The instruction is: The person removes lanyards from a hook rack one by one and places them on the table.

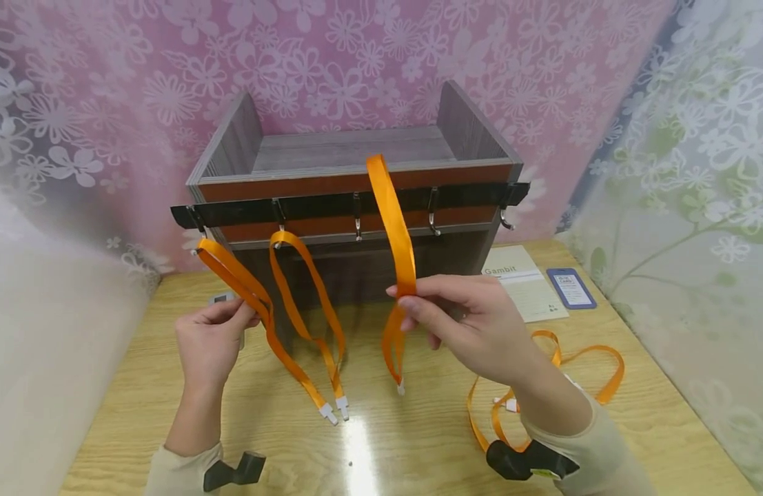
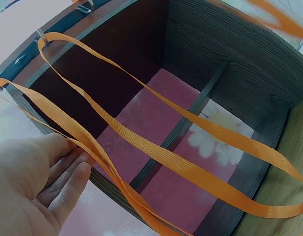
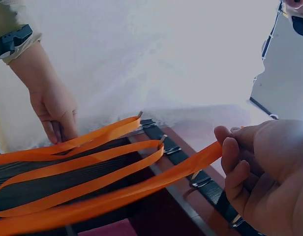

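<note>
In the head view, my right hand (image 1: 464,320) pinches an orange lanyard (image 1: 395,227) between thumb and fingers. Its upper loop stands in front of the hook rail and its white clip dangles below. Two more orange lanyards hang at the left: one lanyard (image 1: 235,272) on the leftmost hook, another lanyard (image 1: 313,275) on the hook beside it. My left hand (image 1: 210,337) has its fingertips on the strap of the leftmost one, a little under its hook. The left wrist view shows this strap (image 2: 68,120) running across the fingertips of the left hand (image 2: 38,182).
A black rail (image 1: 319,205) with several metal hooks runs along a grey wooden shelf unit (image 1: 356,148). On the table (image 1: 282,455), more orange lanyards (image 1: 604,351) lie at the right. Behind them are a notepad (image 1: 524,282) and a blue card holder (image 1: 571,288).
</note>
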Tool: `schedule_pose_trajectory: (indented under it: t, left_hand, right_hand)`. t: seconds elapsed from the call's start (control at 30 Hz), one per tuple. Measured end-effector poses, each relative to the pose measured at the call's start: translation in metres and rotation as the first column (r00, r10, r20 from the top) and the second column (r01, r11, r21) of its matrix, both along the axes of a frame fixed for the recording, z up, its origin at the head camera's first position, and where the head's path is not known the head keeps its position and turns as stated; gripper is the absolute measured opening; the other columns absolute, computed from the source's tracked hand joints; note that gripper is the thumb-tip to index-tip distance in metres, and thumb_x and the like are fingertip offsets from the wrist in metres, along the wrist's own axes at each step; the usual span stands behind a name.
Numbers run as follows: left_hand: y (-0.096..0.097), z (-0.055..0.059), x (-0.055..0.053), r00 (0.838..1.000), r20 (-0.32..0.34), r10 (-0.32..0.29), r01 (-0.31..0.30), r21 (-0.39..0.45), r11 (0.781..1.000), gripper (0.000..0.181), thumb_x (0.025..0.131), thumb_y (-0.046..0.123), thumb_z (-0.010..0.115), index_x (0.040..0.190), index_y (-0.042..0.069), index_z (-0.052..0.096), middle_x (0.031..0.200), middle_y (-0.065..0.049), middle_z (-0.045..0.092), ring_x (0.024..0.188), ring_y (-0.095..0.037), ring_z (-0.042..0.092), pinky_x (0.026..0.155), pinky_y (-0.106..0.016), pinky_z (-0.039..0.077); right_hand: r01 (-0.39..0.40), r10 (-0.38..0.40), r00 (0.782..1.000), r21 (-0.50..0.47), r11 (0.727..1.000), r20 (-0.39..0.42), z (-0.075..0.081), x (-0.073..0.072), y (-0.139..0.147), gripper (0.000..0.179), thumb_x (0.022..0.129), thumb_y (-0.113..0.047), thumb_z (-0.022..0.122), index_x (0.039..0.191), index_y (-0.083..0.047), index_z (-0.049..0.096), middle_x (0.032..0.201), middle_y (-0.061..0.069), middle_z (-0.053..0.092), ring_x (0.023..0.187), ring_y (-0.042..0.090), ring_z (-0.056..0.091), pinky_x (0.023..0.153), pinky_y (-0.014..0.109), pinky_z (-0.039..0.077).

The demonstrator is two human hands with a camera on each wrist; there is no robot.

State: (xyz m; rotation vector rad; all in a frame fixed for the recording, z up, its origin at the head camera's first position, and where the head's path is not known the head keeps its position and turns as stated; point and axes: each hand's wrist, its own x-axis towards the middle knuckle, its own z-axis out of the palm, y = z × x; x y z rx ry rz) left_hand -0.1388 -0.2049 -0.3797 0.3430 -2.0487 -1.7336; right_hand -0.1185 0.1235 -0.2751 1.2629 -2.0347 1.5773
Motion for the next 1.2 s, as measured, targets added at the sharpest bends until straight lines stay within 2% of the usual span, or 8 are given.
schedule_pose_trajectory:
  t: [0.07, 0.23, 0.33, 0.5, 0.63, 0.97, 1.2]
  left_hand:
    - [0.000, 0.001, 0.000, 1.000, 0.008, 0.001, -0.001, 0.005, 1.000, 0.017, 0.085, 0.017, 0.081, 0.091, 0.001, 0.081, 0.062, 0.010, 0.072, 0.058, -0.009, 0.071, 0.045, -0.020, 0.045]
    - [0.001, 0.004, -0.002, 1.000, -0.010, -0.001, 0.001, 0.008, 1.000, 0.019, 0.084, 0.018, 0.082, 0.092, 0.001, 0.081, 0.063, 0.010, 0.073, 0.058, -0.009, 0.071, 0.043, -0.019, 0.043]
    - [0.002, 0.005, -0.002, 1.000, -0.020, -0.008, 0.008, 0.023, 1.000, 0.018, 0.084, 0.017, 0.082, 0.091, 0.000, 0.081, 0.063, 0.009, 0.073, 0.057, -0.008, 0.071, 0.043, -0.019, 0.043]
    - [0.005, 0.003, 0.000, 1.000, -0.019, -0.022, 0.022, 0.034, 0.999, 0.016, 0.084, 0.014, 0.081, 0.091, -0.001, 0.080, 0.064, 0.009, 0.073, 0.057, -0.008, 0.071, 0.051, -0.019, 0.051]
    - [0.005, 0.002, 0.001, 1.000, -0.021, -0.014, 0.014, 0.018, 1.000, 0.017, 0.085, 0.014, 0.080, 0.092, -0.001, 0.080, 0.064, 0.010, 0.073, 0.057, -0.008, 0.071, 0.052, -0.018, 0.051]
    - [0.001, 0.001, 0.000, 1.000, -0.007, -0.003, 0.003, 0.016, 1.000, 0.018, 0.085, 0.016, 0.081, 0.093, 0.000, 0.081, 0.063, 0.009, 0.073, 0.058, -0.008, 0.071, 0.056, -0.019, 0.053]
    - [0.000, 0.000, 0.001, 1.000, 0.004, 0.002, -0.002, 0.003, 1.000, 0.020, 0.085, 0.018, 0.081, 0.094, 0.000, 0.080, 0.063, 0.010, 0.073, 0.059, -0.008, 0.071, 0.058, -0.019, 0.054]
  right_hand:
    - [-0.010, 0.009, 1.000, -0.021, 1.000, -0.021, 0.001, 0.002, 0.001, 0.011, 0.094, 0.003, 0.065, 0.101, 0.004, 0.073, 0.087, 0.017, 0.075, 0.055, 0.004, 0.058, 0.045, 0.018, 0.049]
    - [-0.056, 0.036, 0.988, -0.131, 0.990, -0.147, -0.001, 0.003, 0.004, 0.015, 0.097, -0.007, 0.064, 0.097, 0.006, 0.071, 0.084, 0.015, 0.074, 0.051, 0.003, 0.054, 0.046, 0.015, 0.047]
    - [-0.074, 0.036, 0.981, -0.195, 0.978, -0.191, -0.005, 0.005, 0.008, 0.015, 0.097, -0.005, 0.064, 0.097, 0.007, 0.071, 0.082, 0.013, 0.074, 0.049, 0.005, 0.053, 0.046, 0.014, 0.047]
    - [-0.068, 0.032, 0.987, -0.230, 0.971, -0.155, -0.015, 0.010, 0.020, 0.015, 0.097, -0.005, 0.063, 0.105, 0.005, 0.072, 0.074, 0.011, 0.070, 0.049, 0.006, 0.052, 0.045, 0.015, 0.046]
    - [-0.088, 0.057, 0.989, -0.228, 0.970, -0.138, -0.022, 0.011, 0.026, 0.017, 0.097, -0.002, 0.061, 0.110, 0.005, 0.071, 0.074, 0.010, 0.068, 0.050, 0.006, 0.051, 0.045, 0.015, 0.045]
    - [-0.057, 0.035, 0.994, -0.233, 0.971, -0.100, -0.037, 0.010, 0.039, 0.016, 0.098, 0.000, 0.060, 0.110, 0.005, 0.070, 0.080, 0.007, 0.070, 0.052, 0.007, 0.052, 0.046, 0.019, 0.045]
    - [-0.019, 0.014, 1.000, -0.206, 0.978, -0.025, -0.054, 0.012, 0.045, 0.016, 0.096, 0.008, 0.058, 0.106, 0.005, 0.069, 0.085, 0.005, 0.071, 0.054, 0.007, 0.051, 0.046, 0.022, 0.043]
